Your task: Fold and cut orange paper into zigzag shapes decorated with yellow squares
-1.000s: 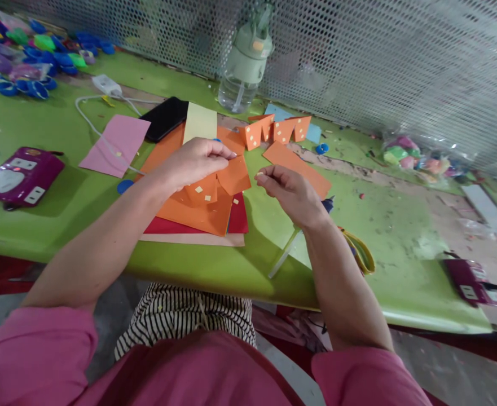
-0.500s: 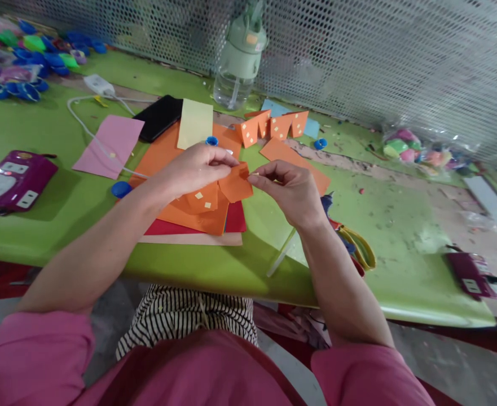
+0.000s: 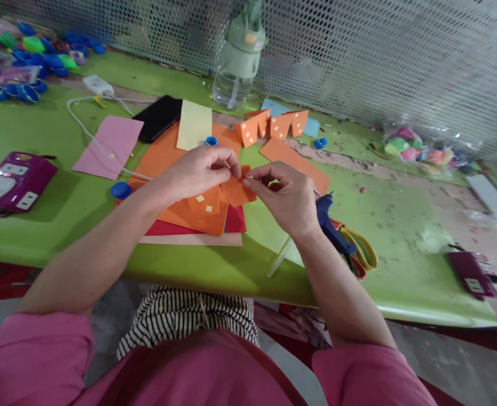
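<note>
The folded orange paper (image 3: 238, 193) sits between the two hands, over the right edge of the orange sheets (image 3: 153, 157). The left hand (image 3: 203, 169) grips its upper edge in curled fingers, while the right hand (image 3: 288, 194) has thumb and forefinger closed together at that same edge; whether a tiny square is caught there I cannot tell. The thin paper could crease or slip askew if both hands press unevenly, and a small piece at the fingertips could land crooked because the fingers hide the spot. The glue gun (image 3: 331, 225) lies just beside the right wrist, so a backward sweep might knock it. Counted: two dotted orange zigzag stands (image 3: 253, 131), two visible pale squares (image 3: 199, 198) on the paper under the left hand, two purple sockets (image 3: 14, 183), two small blue caps (image 3: 321, 143), and one each of blue disc (image 3: 121, 190), water bottle (image 3: 242, 53), phone (image 3: 158, 119), pink sheet (image 3: 110, 144), pale yellow sheet (image 3: 194, 124) and translucent stick (image 3: 278, 261).
</note>
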The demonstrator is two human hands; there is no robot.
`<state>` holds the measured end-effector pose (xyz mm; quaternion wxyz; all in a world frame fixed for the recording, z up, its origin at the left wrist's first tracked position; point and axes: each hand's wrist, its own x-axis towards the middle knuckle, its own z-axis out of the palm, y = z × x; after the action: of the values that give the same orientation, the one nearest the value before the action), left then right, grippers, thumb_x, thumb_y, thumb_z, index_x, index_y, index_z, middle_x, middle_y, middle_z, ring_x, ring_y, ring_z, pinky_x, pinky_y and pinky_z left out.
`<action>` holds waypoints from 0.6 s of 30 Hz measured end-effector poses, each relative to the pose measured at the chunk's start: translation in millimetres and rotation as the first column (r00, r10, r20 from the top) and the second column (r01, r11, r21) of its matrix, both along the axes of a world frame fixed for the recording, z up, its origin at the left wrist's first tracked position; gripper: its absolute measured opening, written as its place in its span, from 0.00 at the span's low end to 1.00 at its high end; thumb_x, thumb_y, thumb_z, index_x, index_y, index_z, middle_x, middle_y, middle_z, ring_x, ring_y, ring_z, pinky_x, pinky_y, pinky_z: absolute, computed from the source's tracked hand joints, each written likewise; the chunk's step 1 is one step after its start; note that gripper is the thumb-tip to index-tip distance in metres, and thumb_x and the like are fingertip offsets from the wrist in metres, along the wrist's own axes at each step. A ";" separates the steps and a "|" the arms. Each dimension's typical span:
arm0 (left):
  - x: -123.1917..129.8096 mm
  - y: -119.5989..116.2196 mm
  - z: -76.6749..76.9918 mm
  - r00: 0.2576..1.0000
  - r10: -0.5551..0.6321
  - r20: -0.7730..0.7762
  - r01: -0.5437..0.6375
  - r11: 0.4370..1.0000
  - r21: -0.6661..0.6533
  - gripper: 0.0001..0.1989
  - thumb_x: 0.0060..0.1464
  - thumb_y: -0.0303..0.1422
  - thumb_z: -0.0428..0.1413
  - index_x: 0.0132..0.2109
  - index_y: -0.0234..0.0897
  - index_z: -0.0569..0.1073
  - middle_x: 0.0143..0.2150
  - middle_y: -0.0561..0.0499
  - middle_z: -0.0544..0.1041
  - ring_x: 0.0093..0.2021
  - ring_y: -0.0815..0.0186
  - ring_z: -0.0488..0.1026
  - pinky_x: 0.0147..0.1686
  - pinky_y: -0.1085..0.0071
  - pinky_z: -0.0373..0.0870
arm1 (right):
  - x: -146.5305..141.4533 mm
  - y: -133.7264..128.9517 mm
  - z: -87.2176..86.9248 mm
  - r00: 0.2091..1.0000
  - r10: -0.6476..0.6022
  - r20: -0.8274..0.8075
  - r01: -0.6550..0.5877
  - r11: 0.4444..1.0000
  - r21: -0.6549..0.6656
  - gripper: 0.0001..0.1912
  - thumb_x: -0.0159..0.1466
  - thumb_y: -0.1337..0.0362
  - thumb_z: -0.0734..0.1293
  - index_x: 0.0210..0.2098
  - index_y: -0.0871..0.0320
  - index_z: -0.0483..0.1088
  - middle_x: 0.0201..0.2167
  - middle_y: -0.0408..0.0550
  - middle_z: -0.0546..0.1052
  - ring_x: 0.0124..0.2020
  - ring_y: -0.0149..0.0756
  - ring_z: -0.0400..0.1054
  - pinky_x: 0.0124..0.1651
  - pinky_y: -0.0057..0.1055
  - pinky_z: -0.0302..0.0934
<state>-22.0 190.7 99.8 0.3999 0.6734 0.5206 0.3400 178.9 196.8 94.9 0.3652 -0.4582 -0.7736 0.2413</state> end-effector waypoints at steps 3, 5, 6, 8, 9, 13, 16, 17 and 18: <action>1.8 0.3 -0.4 1.000 -0.007 0.003 0.007 1.000 -0.008 0.07 0.53 0.28 0.55 0.37 0.41 0.77 0.36 0.52 0.80 0.42 0.64 0.77 0.43 0.69 0.70 | -1.8 -6.1 3.0 0.997 0.004 0.080 -0.012 0.995 0.102 0.05 0.64 0.61 0.70 0.34 0.54 0.78 0.32 0.45 0.79 0.29 0.31 0.68 0.32 0.31 0.62; 3.3 -0.3 0.4 1.000 -0.003 0.025 0.004 1.000 -0.017 0.07 0.53 0.29 0.55 0.38 0.40 0.78 0.39 0.51 0.81 0.44 0.64 0.77 0.46 0.68 0.70 | -2.4 -8.8 4.2 0.991 -0.013 0.134 -0.009 0.987 0.163 0.05 0.65 0.63 0.69 0.35 0.54 0.78 0.33 0.45 0.79 0.29 0.32 0.69 0.33 0.31 0.63; 4.0 -0.7 0.7 0.999 -0.003 0.040 0.004 1.000 -0.019 0.07 0.53 0.30 0.56 0.38 0.39 0.78 0.41 0.51 0.81 0.45 0.64 0.77 0.47 0.68 0.70 | -2.7 -9.6 4.1 0.985 -0.032 0.168 -0.003 0.979 0.202 0.05 0.65 0.63 0.69 0.36 0.53 0.79 0.33 0.46 0.79 0.30 0.32 0.69 0.34 0.32 0.63; 5.2 -1.3 0.3 0.997 -0.008 0.071 0.009 1.000 -0.021 0.06 0.53 0.34 0.58 0.38 0.39 0.78 0.42 0.50 0.81 0.46 0.63 0.77 0.48 0.67 0.71 | -3.4 -10.2 2.9 0.966 -0.085 0.243 0.010 0.955 0.296 0.07 0.67 0.63 0.67 0.36 0.53 0.79 0.33 0.47 0.80 0.32 0.34 0.71 0.37 0.33 0.64; 5.6 -1.4 -0.3 0.996 -0.013 0.086 0.015 1.000 -0.023 0.07 0.53 0.36 0.59 0.38 0.39 0.78 0.42 0.50 0.81 0.46 0.63 0.77 0.48 0.67 0.71 | -3.9 -10.2 2.0 0.954 -0.113 0.276 0.013 0.940 0.340 0.08 0.68 0.63 0.66 0.36 0.52 0.79 0.33 0.47 0.80 0.34 0.36 0.72 0.38 0.34 0.64; 5.4 0.4 -4.3 0.991 -0.041 0.126 0.044 0.999 -0.022 0.11 0.53 0.41 0.61 0.38 0.38 0.78 0.40 0.50 0.81 0.44 0.63 0.77 0.46 0.67 0.71 | -6.1 -9.8 -0.1 0.932 -0.154 0.328 0.004 0.910 0.415 0.11 0.69 0.62 0.64 0.36 0.51 0.79 0.33 0.47 0.80 0.38 0.38 0.72 0.40 0.36 0.64; 4.2 2.6 -6.2 0.993 -0.034 0.113 0.035 0.999 0.000 0.11 0.54 0.42 0.60 0.38 0.39 0.78 0.40 0.50 0.81 0.44 0.63 0.77 0.46 0.68 0.71 | -6.7 -11.0 1.8 0.957 -0.105 0.271 0.000 0.933 0.361 0.08 0.68 0.63 0.66 0.36 0.52 0.79 0.34 0.47 0.80 0.34 0.36 0.72 0.40 0.35 0.64; 3.8 3.1 -6.5 0.995 -0.024 0.102 0.024 1.000 0.002 0.11 0.54 0.42 0.60 0.38 0.39 0.78 0.40 0.50 0.81 0.45 0.63 0.77 0.46 0.68 0.71 | -6.6 -11.7 2.7 0.968 -0.091 0.234 0.008 0.943 0.332 0.07 0.67 0.63 0.67 0.36 0.52 0.79 0.33 0.47 0.80 0.32 0.34 0.71 0.39 0.35 0.65; 3.6 3.5 -6.6 0.996 -0.014 0.090 0.014 1.000 0.000 0.10 0.55 0.42 0.60 0.38 0.40 0.79 0.40 0.50 0.81 0.46 0.63 0.77 0.46 0.68 0.71 | -6.5 -12.5 3.7 0.978 -0.083 0.193 0.022 0.953 0.301 0.06 0.66 0.63 0.68 0.36 0.52 0.79 0.33 0.46 0.80 0.30 0.33 0.70 0.37 0.34 0.65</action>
<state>-18.3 194.2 93.2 0.4256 0.6609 0.4976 0.3668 172.4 184.3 98.6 0.3554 -0.4407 -0.8218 0.0645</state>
